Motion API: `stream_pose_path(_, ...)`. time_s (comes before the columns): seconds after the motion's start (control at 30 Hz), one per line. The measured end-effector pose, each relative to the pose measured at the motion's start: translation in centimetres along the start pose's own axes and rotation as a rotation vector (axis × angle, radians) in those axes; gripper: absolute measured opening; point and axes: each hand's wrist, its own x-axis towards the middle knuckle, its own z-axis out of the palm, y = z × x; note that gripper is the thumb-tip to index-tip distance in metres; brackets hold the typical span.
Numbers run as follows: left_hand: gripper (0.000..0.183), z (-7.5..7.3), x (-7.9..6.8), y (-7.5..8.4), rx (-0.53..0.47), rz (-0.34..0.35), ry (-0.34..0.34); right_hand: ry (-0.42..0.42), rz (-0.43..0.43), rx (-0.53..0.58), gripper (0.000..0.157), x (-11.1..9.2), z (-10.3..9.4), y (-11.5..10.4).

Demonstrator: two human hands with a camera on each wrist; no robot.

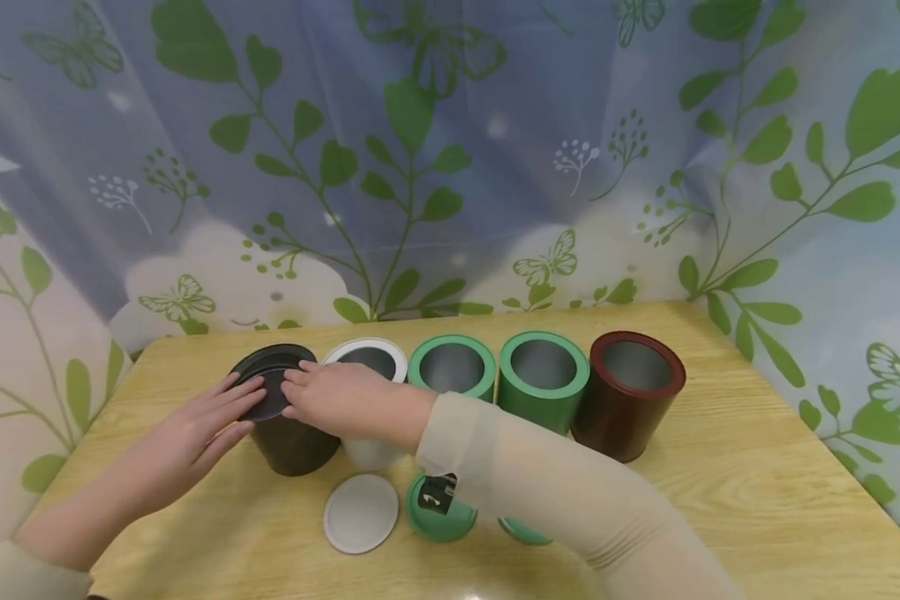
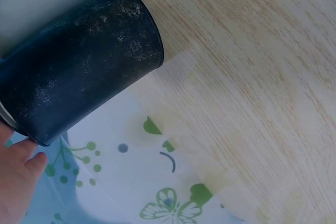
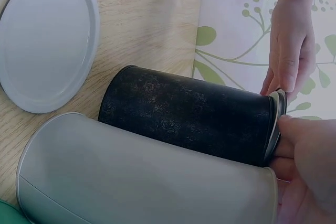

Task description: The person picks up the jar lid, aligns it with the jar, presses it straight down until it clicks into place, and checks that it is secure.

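A black can (image 1: pixel 292 446) stands at the left end of the row of cans. Its black lid (image 1: pixel 268 398) sits tilted over the mouth, and a gap shows under its edge in the right wrist view. From the left, my left hand (image 1: pixel 195 429) reaches over with fingers stretched out on the lid. My right hand (image 1: pixel 345 396) comes across from the other side, its fingertips on the lid's right part. In the right wrist view the right thumb and fingers (image 3: pixel 315 150) lie at the lid's edge, opposite the left hand (image 3: pixel 291 51).
Beside the black can stand a white can (image 1: pixel 378 450), two green cans (image 1: pixel 453 342) (image 1: pixel 543 408) and a dark red can (image 1: pixel 618 425), all uncovered. In front lie a white lid (image 1: pixel 361 512) and two green lids (image 1: pixel 441 525) (image 1: pixel 525 531), partly under my right sleeve (image 1: pixel 555 483). A patterned cloth (image 1: pixel 450 208) hangs behind the table.
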Motion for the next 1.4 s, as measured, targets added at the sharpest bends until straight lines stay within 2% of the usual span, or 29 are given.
stream_pose_path(0.3, 0.043, 0.1, 1.1, -0.2, 0.02, 0.027, 0.035, -0.002, 0.04, -0.04, 0.05, 0.2, -0.2, 0.4)
stream_pose_path(0.53, 0.043, 0.1, 1.4, -0.2, 0.029, 0.021, 0.016, -0.007, 0.056, -0.058, 0.05, 0.2, -0.2, 0.3)
stream_pose_path(0.7, 0.043, 0.0, 1.4, -0.6, 0.037, 0.029, 0.028, 0.003, 0.052, -0.076, 0.049, 0.6, -0.2, 0.3)
stream_pose_path(0.93, 0.044, 0.0, 1.4, -1.1, 0.043, 0.039, 0.011, -0.018, 0.055, -0.049, 0.05, 1.0, -0.1, 0.3)
stream_pose_path(1.17, 0.045, 0.1, 1.5, -1.2, 0.015, 0.018, -0.019, -0.024, 0.063, -0.028, 0.051, 1.1, 0.1, 0.3)
stream_pose_path(1.4, 0.043, 0.1, 1.7, -1.2, 0.014, 0.019, -0.016, -0.024, 0.07, -0.036, 0.051, 1.4, 0.0, 0.3)
